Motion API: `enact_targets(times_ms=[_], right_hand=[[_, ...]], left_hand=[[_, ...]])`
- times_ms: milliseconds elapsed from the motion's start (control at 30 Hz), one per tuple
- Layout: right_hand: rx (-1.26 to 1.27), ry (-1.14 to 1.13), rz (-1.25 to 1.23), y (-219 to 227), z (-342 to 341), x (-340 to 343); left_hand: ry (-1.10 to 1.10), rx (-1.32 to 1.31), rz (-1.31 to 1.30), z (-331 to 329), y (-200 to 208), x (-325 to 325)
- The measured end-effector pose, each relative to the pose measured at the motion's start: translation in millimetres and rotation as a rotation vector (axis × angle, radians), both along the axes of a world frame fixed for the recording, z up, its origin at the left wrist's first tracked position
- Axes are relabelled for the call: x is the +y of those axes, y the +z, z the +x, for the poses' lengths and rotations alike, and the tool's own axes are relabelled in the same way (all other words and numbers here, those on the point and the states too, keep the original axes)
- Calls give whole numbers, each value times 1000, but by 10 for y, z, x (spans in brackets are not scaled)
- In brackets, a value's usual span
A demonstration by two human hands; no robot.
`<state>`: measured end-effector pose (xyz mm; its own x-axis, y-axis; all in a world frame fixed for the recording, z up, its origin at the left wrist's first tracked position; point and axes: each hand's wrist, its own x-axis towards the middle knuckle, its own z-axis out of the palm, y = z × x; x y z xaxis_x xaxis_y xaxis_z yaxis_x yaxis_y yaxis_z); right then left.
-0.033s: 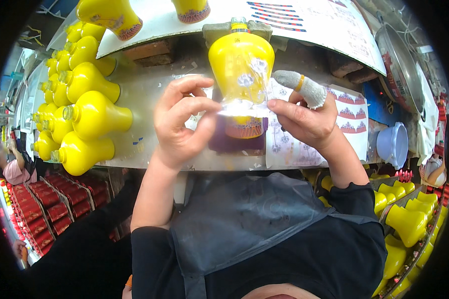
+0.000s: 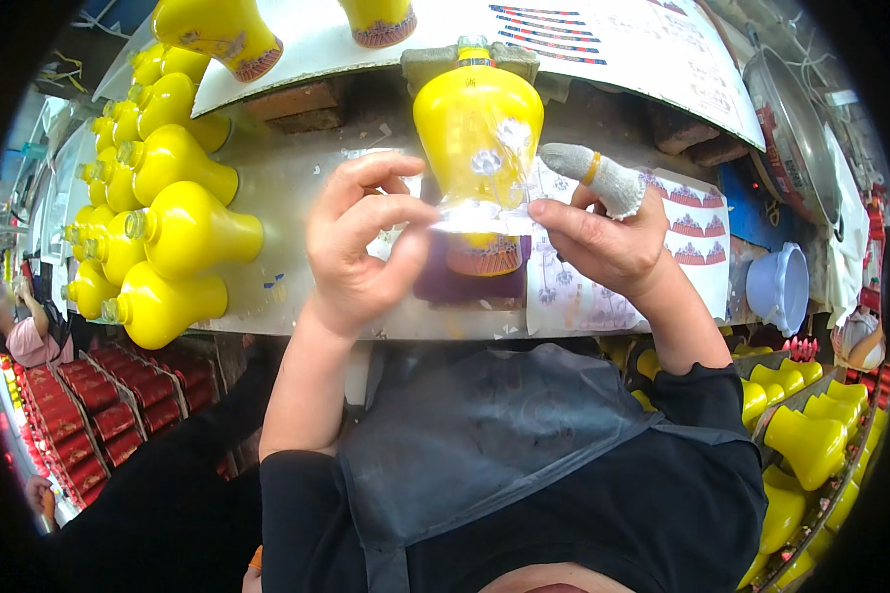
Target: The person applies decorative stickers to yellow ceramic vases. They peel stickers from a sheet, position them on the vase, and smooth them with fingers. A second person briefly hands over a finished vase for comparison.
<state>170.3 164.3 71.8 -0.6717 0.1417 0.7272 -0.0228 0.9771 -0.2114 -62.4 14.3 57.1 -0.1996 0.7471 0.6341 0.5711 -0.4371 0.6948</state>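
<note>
A yellow bottle (image 2: 470, 109) lies on the bench with its clear neck pointing away from me, held in a grey cradle (image 2: 425, 67). Over its body stretches a thin clear decal film (image 2: 480, 214) printed with pale purple flowers, its near edge white and shiny. My left hand (image 2: 366, 237) pinches the film's left corner between thumb and forefinger. At the opposite corner my right hand (image 2: 608, 237) grips it the same way, a grey cloth cover (image 2: 618, 183) over one raised finger. The bottle's patterned foot shows below the film.
Several yellow bottles (image 2: 193, 232) lie stacked at left. Decal sheets (image 2: 697, 222) lie at right near a pale blue bucket (image 2: 776, 287). A raised white board (image 2: 643, 49) spans the back. More yellow bottles (image 2: 806, 445) fill a rack at lower right.
</note>
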Motion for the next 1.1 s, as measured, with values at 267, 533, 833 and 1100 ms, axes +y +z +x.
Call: enact_targets(times_ms=[267,533,833,1100], right_hand=[[-114,-42,192,-138,34,38],[-279,-82,262,-121,161,96],[-356,-224,221,264,-202,247],[-321,-259,300,385,-533,466]], left_hand=[[9,104,-95,-13,-38,-35],[226,-132,-153,0,-97,141],[221,-154,-293,268,-235,343],[292,78,-220,312,-298,409]])
